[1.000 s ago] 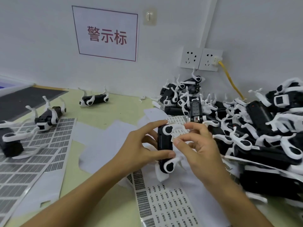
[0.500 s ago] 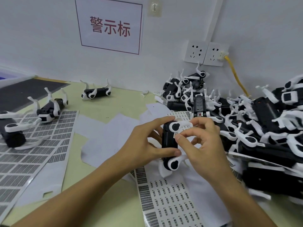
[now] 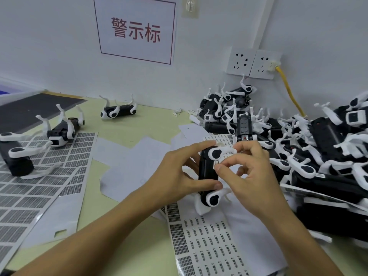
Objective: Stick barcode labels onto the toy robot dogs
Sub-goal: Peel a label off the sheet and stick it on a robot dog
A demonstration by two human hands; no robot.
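bright, even, diffuse overhead light | soft faint shadows under hands, near worktop [image 3: 127,216] centre | no glare | wide-angle bending at edges, wall [image 3: 59,46] lines curved | slight softness, smearing toward right edge

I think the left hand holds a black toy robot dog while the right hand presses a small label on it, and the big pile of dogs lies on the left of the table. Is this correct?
Not quite. In the head view the pile of toy robot dogs lies on the right of the table, not the left. The rest holds: the left hand holds the black toy robot dog and the right hand presses a small label on it.
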